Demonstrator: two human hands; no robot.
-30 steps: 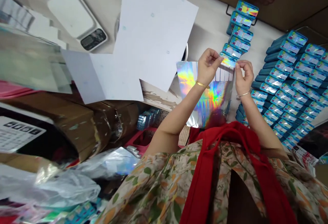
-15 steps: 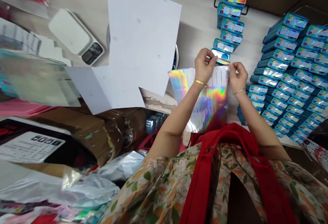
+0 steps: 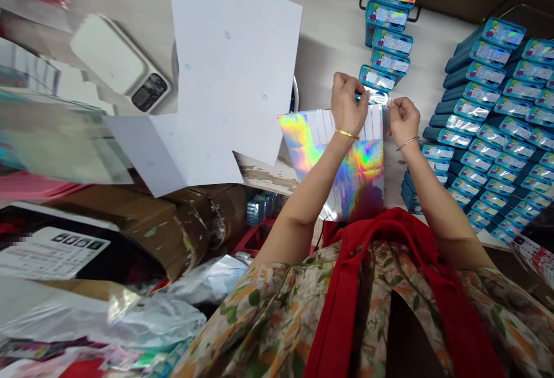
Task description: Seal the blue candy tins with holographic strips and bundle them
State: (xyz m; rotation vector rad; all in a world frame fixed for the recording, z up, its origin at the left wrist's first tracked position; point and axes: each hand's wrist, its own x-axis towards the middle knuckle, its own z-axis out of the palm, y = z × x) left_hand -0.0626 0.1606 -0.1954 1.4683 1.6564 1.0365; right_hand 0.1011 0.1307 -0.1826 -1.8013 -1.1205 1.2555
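Note:
My left hand (image 3: pixel 348 104) and my right hand (image 3: pixel 403 119) are raised over the table, each pinching one end of a small holographic sticker strip (image 3: pixel 377 97). Right below them lies a holographic sticker sheet (image 3: pixel 315 141) with several strips peeled off, showing white gaps along its top. My left forearm crosses over this sheet. A short stack of blue tins (image 3: pixel 392 37) with shiny labels stands just beyond my hands.
Many more labelled blue tins (image 3: pixel 493 130) lie in rows at the right. Large white backing sheets (image 3: pixel 236 60) cover the table's middle, beside a white kitchen scale (image 3: pixel 119 66). Brown cardboard boxes (image 3: pixel 173 228) and plastic bags (image 3: pixel 130 320) crowd the lower left.
Both hands have kept their pinch on the sticker strip and shifted slightly up and right, closer to the stack of tins. The camera view has moved a little.

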